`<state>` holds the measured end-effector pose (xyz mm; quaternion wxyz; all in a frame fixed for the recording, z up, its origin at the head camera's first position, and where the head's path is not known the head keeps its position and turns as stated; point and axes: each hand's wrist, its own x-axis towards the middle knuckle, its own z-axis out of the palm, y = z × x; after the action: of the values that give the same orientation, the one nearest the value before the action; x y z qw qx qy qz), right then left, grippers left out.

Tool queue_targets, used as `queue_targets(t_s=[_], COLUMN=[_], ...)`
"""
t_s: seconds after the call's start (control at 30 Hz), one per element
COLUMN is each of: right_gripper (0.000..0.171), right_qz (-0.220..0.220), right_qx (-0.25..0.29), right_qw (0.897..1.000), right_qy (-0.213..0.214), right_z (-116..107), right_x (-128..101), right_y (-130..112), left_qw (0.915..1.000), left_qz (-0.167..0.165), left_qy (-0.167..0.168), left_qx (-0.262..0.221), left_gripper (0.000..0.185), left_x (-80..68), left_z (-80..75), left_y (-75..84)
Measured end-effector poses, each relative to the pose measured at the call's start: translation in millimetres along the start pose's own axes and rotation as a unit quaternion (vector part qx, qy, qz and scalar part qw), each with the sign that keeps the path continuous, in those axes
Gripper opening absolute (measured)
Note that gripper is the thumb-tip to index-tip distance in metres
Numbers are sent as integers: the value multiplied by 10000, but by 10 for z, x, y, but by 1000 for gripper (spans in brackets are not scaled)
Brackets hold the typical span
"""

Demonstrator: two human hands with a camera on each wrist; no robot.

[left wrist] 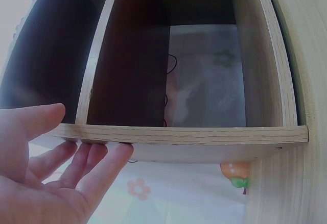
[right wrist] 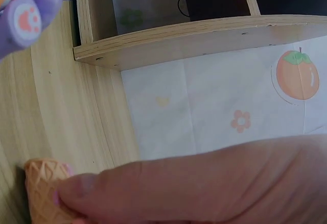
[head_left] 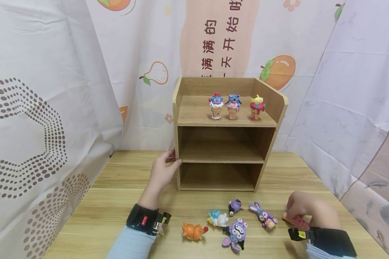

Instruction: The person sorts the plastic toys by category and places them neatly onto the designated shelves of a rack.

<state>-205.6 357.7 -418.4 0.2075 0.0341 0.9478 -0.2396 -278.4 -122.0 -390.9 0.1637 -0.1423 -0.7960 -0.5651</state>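
Note:
A small wooden shelf [head_left: 222, 162] stands on the table. At its left side panel is my left hand [head_left: 163, 167], the thumb by the front edge and the fingers along the outer face. In the left wrist view the hand [left wrist: 66, 173] straddles that panel's edge. My right hand [head_left: 306, 207], low over the table at the right, pinches a pinkish-red figurine [head_left: 299, 223] with a waffle-cone base [right wrist: 43, 188]. The hand covers part of that figurine. Left of it lies a purple rabbit figurine [head_left: 263, 216].
Three cone figurines, one with a red hat [head_left: 216, 106], one with glasses [head_left: 233, 107] and a yellow-headed one [head_left: 257, 107], stand on the top shelf. In front lie an orange figurine [head_left: 193, 231], a blue-and-white one [head_left: 218, 218] and purple ones [head_left: 236, 233]. Curtains [head_left: 142, 43] hang behind.

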Motion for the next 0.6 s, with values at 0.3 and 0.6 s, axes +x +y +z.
queue_targets(t_s=[0.3, 0.6], right_gripper=[17, 15], right_qz=[-58, -239], right_qx=[188, 84], right_qw=[9995, 9981], right_qy=[238, 559], right_z=[16, 4], right_x=[59, 158], right_y=[-62, -181], left_qw=[10000, 10000], left_qz=[17, 17], left_qy=[7, -10], left_qx=[38, -11], left_gripper=[46, 47], left_x=[2, -2], left_z=[-5, -9], left_y=[9, -1])
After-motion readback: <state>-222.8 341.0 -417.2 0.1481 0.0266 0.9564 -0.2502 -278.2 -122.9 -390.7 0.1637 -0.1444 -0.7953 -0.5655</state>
